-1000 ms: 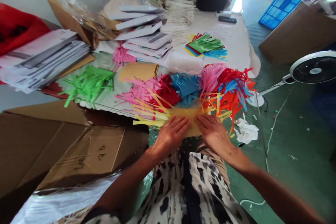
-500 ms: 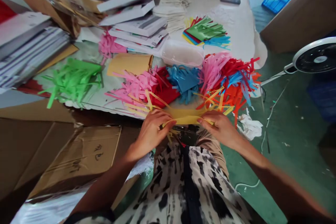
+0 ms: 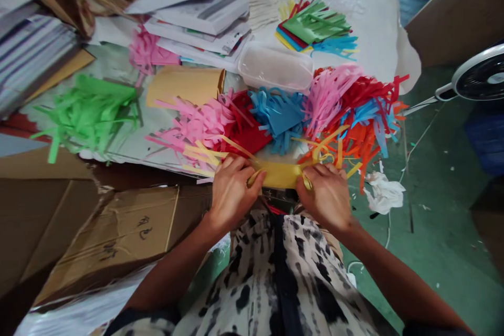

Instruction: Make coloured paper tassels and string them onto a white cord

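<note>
Leftmost, a cardboard box (image 3: 118,226) sits below the counter (image 3: 118,155), where a green paper fringe (image 3: 88,110) lies. Next, the left hand (image 3: 234,194) closes its grip on one end of a yellow paper strip (image 3: 279,174), held just above the person's lap. The strip's long axis runs side to side, below a pink fringe (image 3: 197,126) and a blue fringe (image 3: 279,115). The right hand (image 3: 325,199) pinches the other end, near an orange fringe (image 3: 362,136) and crumpled white paper (image 3: 384,193).

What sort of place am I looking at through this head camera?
Probably a small paper-craft workshop: heaps of fringed coloured paper, stacks of printed packets, and a large cardboard box alongside.
</note>
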Available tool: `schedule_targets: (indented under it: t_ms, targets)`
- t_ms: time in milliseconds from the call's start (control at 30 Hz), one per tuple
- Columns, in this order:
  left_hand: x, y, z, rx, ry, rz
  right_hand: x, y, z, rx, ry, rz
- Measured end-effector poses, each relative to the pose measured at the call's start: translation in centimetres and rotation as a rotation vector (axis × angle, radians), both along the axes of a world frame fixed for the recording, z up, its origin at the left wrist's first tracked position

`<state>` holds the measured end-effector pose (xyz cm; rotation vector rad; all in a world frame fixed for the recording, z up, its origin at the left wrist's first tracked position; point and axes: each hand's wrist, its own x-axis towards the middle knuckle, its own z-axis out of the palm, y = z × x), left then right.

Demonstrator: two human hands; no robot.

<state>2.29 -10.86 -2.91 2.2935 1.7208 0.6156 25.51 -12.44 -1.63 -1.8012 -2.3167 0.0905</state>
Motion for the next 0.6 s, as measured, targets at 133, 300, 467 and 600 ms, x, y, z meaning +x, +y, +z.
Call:
schedule_targets:
  t_ms: [133,300,467,600]
  targets:
    - [0.0,0.5,0.4,-0.021,0.076,-0.013,-0.1,0.0,-0.1,0.000,-0.015,-0.013]
    - [-0.4,1.6,1.1,-0.098,0.149,-0.048,0.1,0.2,0.0,-0.030,-0.020,-0.007]
    - [-0.7,1.2,2.2,0.014,0.141,0.009,0.2,0.3,0.0,-0.022,-0.042,-0.006]
    - [0.5,-1.0,2.7,0.334,0.044,-0.111,-0.2,0.2,-0.1,-0.010,-0.060,-0.010]
